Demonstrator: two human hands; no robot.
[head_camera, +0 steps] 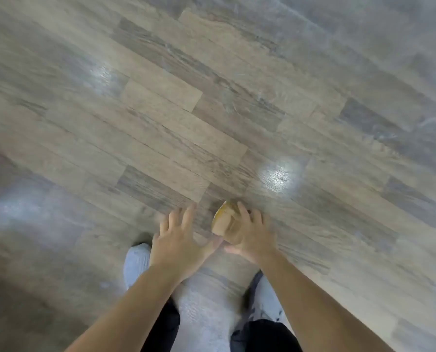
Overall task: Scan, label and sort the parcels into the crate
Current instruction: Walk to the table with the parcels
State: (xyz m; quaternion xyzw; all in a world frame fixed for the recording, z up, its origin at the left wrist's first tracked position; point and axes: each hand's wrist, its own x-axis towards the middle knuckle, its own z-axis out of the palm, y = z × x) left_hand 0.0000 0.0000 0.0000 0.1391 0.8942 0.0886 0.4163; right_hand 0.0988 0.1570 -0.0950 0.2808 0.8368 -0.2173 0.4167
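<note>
One small brown parcel [223, 221] is gripped in my right hand [252, 237], fingers curled over its top, above the wooden floor [211, 97] just ahead of my socked feet [135, 260]. My left hand [178, 242] is spread wide beside it, holding nothing. I should bring that palm under the parcel to steady it for scanning. No crate is in view, so I cannot tell its contents.

Your arms reach down; your left hand [180, 241] spreads open, your right hand [253, 236] curls round the parcel [224, 221].
</note>
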